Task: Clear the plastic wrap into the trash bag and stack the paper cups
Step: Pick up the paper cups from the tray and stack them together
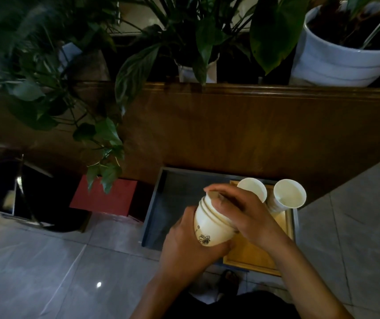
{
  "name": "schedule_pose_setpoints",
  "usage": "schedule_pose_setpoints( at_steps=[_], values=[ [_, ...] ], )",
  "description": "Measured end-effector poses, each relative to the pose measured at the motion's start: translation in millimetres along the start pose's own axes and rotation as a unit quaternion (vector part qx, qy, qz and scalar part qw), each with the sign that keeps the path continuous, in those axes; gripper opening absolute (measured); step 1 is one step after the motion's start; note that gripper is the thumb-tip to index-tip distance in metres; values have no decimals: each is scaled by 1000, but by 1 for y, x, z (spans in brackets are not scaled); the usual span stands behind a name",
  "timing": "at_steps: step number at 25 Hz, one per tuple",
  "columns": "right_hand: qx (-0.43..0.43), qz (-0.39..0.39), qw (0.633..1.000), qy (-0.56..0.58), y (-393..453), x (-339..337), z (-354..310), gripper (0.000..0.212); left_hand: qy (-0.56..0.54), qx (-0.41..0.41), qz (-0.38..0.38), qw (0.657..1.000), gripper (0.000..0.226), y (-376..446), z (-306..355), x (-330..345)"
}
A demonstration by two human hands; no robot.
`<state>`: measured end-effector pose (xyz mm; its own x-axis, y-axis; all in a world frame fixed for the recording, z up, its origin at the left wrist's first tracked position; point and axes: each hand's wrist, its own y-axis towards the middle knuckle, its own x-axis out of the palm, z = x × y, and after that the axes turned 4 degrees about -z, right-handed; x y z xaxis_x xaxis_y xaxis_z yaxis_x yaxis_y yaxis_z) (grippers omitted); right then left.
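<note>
A stack of white paper cups [207, 223] with a small dark print is held over the grey tray [161, 203], tilted away from me. My left hand [189, 247] grips the stack's lower part from below. My right hand [244, 210] wraps over the top rims, fingers curled around them. Two more paper cups stand behind my right hand on a yellow wooden tray [249, 256]: one [252, 188] partly hidden, the other [288, 194] leaning to the right. A black trash bag [37, 201] sits in a bin on the floor at the left. No plastic wrap is visible.
A red box [106, 196] lies between the bin and the grey tray. A wooden cabinet wall [242, 130] rises behind the trays. Potted plants stand on top, one in a large white pot [341, 63]. Leaves hang down at the left. The floor is grey tile [46, 272].
</note>
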<state>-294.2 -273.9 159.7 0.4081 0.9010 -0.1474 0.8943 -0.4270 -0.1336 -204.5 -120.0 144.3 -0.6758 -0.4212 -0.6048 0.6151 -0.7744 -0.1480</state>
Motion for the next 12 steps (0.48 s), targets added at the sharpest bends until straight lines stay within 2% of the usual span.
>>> schedule_pose_setpoints(
  at_steps=[7,12],
  values=[
    [-8,-9,1000,8,-2,11,-1,35,-11,-5,7,1000,79,-1,0,-1],
    [59,-80,995,-24,5,3,-7,35,28,-10,-21,999,79,-10,-5,1]
  ],
)
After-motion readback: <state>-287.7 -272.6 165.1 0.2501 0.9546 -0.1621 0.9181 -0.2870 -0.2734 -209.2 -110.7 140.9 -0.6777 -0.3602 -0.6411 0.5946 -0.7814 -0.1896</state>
